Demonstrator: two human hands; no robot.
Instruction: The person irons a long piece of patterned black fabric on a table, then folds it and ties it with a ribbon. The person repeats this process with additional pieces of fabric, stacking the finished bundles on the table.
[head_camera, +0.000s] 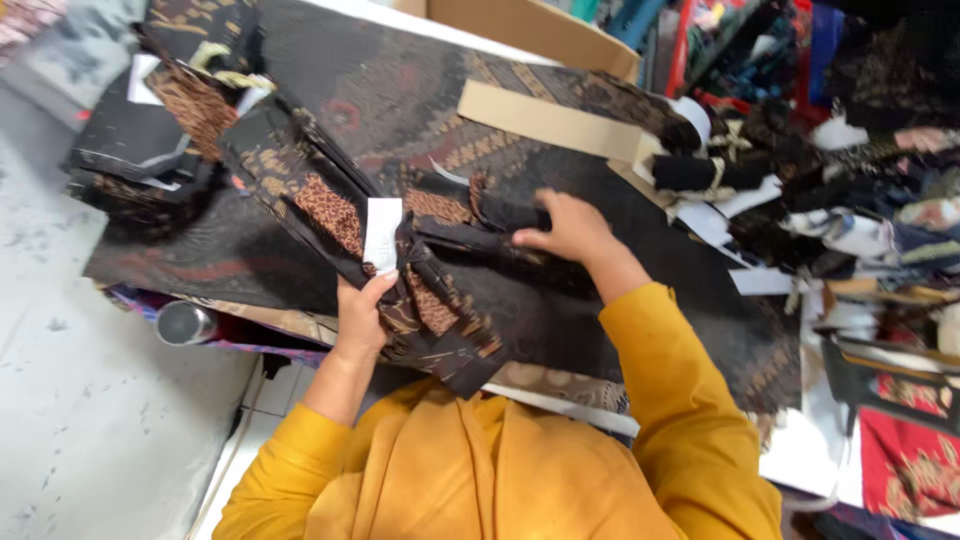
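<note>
A bundle of dark patterned fabric pieces (400, 250) is gripped at its near edge by the left hand (362, 312), the thumb set against a white rectangular label (382, 232) fixed across the bundle. The right hand (570, 230) is laid open and flat on the bundle. Beyond it, a tan cardboard strip (550, 122) rests on the black patterned cloth (400, 90). A metal can (185, 323) stands at the table edge.
</note>
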